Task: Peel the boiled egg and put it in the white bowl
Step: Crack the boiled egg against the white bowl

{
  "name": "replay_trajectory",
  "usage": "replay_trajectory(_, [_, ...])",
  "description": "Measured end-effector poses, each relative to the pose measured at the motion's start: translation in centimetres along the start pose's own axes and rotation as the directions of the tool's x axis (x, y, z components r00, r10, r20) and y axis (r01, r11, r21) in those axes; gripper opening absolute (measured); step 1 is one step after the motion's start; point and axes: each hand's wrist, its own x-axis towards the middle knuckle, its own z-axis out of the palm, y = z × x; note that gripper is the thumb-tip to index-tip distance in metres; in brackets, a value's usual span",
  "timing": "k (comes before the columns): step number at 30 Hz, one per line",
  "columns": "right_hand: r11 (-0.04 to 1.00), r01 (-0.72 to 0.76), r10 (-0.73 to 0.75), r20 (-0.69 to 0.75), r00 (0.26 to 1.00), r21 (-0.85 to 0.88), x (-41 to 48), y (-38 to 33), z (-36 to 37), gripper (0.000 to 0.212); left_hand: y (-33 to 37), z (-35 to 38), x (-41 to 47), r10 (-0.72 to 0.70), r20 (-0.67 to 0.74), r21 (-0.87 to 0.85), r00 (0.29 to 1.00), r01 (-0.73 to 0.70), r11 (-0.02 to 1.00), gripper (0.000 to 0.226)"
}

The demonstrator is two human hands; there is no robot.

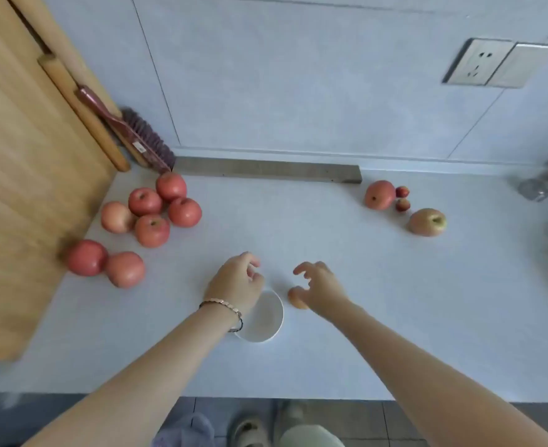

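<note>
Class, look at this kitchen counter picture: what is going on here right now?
A person stands at a pale counter with both bare arms stretched out. The right hand, fingers spread, is over a brown egg that lies on the counter, still in its shell, just right of the white bowl. The left hand hovers over the bowl's far left rim, holding nothing visible. The bowl looks empty. Red apples sit in groups toward the back, untouched.
</note>
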Motion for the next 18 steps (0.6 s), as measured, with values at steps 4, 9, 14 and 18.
replay_trajectory(4, [0.967, 0.042, -0.022, 0.084, 0.996, -0.251, 0.6, 1.7, 2.7, 0.038, -1.3, 1.0, 1.4, -0.090, -0.068, -0.038, 0.994, 0.087, 0.995, 0.026])
replay_trajectory(9, [0.949, 0.055, -0.052, 0.017, 0.999, -0.310, 1.2, 4.5, 4.3, 0.040, -1.9, 2.0, 2.1, -0.183, -0.137, -0.136, 0.974, 0.165, 0.977, 0.024])
replay_trajectory(14, [0.999, 0.028, -0.029, -0.035, 0.999, -0.021, 2.2, 5.2, 3.2, 0.040, -1.7, 2.4, 2.5, -0.231, -0.205, -0.185, 0.951, 0.194, 0.963, 0.017])
replay_trajectory(18, [0.991, 0.111, -0.105, -0.073, 0.992, 0.074, 1.5, 6.4, 2.4, 0.044, -1.3, 2.3, 2.7, -0.240, -0.228, -0.189, 0.944, 0.199, 0.962, 0.016])
